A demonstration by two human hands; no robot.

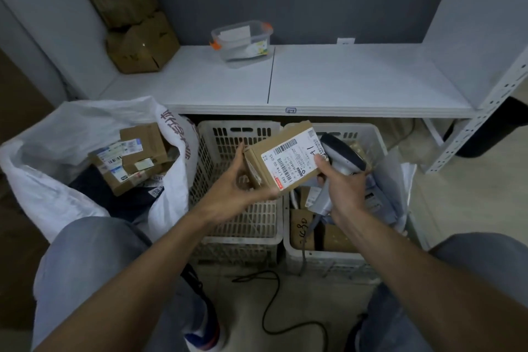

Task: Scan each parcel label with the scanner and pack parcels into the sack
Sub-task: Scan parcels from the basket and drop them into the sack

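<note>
A small cardboard parcel [285, 157] with a white barcode label facing up is held above the crates. My left hand [237, 188] grips its left end from below. My right hand [343, 183] holds a grey handheld scanner [340, 157] by its handle, with the thumb resting on the parcel's right edge; the scanner head sits just behind the parcel. An open white woven sack [71, 134] stands at the left, with several labelled cardboard parcels [131, 157] inside it.
Two white slatted plastic crates stand under a white shelf [357, 80]: the left crate [237, 220] and the right crate [314, 257] holding more parcels. A clear plastic tub [243, 43] and brown boxes [140, 46] sit on the shelf. The scanner cable [271, 306] trails over the floor between my knees.
</note>
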